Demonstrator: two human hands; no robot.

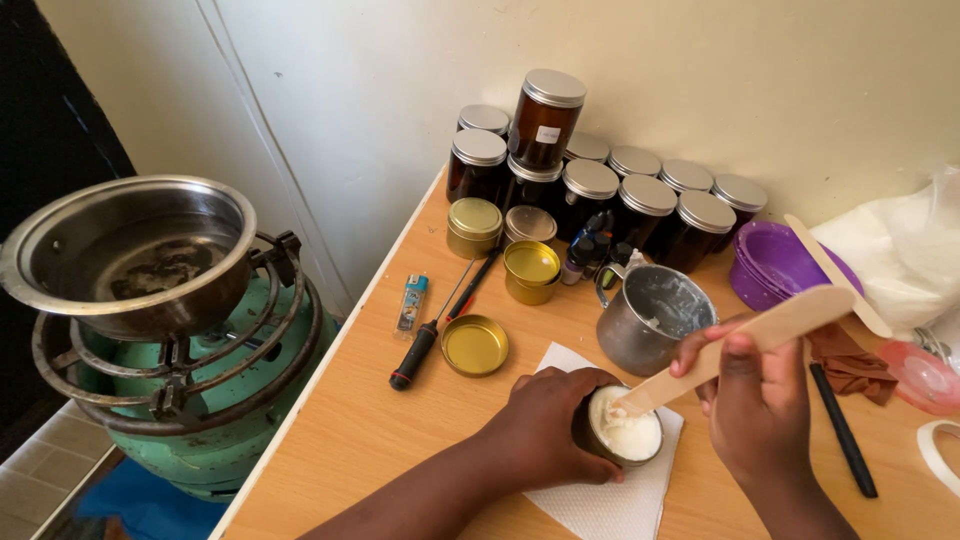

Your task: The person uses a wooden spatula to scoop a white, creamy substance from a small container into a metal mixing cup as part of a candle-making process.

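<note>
Left hand (550,425) wraps its fingers around the tin (620,432) of white cream — right hand (755,400) pinches the wooden stick (740,345), tip in the cream.

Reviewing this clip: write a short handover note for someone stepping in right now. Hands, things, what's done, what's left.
Left hand: grip around a small tin on a paper towel, steadying it.
Right hand: holds a wooden stick, its tip in the white cream in the tin.
Nearby: metal cup with white residue behind the tin; one open gold tin and a loose lid to the left.
Done: the tin looks about full of cream.
Left: probably smoothing the top and lidding it; the open gold tin looks empty.
</note>
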